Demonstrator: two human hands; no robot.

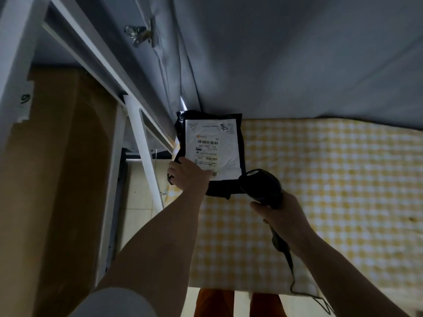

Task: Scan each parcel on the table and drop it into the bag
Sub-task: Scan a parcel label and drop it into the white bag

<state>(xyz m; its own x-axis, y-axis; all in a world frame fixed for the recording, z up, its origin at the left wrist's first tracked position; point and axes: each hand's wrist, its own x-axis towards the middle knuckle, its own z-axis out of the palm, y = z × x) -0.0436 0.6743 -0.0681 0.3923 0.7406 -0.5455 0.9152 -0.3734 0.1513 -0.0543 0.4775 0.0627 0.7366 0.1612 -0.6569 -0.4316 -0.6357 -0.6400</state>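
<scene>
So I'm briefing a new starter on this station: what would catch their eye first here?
Probably the black parcel with its white barcode label, at the far left corner of the yellow checked table, gripped at its near corner by the left hand. Next, the black scanner in the right hand, aimed at that label.

Place: a small parcel-sorting station, dimly lit
Signs: my handheld barcode scanner (261,187), a black mailer (211,154) with a shipping label, the gingham-covered table (332,179)
Surroundings: grey sack cloth clipped to a white metal frame (139,131), cardboard box (59,179) beside it
</scene>
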